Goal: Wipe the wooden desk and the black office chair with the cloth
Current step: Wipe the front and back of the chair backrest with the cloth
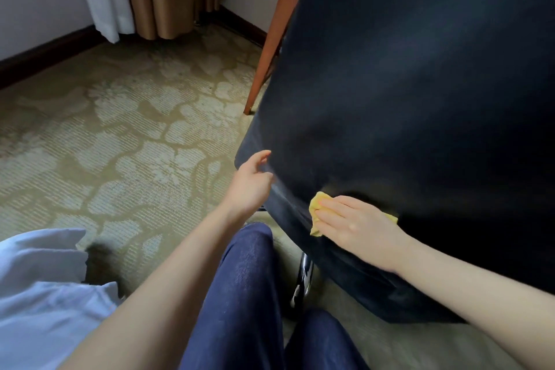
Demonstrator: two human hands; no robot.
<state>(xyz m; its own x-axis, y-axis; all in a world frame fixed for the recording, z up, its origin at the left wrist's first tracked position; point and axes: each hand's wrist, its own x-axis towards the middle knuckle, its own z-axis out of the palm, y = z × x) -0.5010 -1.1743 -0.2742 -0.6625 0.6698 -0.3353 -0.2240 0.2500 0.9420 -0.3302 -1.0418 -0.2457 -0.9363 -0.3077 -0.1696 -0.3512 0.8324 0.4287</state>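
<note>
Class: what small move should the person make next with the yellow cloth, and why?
Probably slide the right hand, pressed flat on the yellow cloth, upward across the black chair back. The cloth sits low near the back's left edge, a broad stretch lies above it, and the left hand is at that edge, seemingly steadying it.

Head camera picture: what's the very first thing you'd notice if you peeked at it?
The big black padded office chair fills the right side, its back close to the camera. Low on it, the small yellow cloth stands out brightly, pressed flat under the right hand, while the left hand is at the chair's edge just to the left. Behind lies a beige flower-patterned carpet.
</note>
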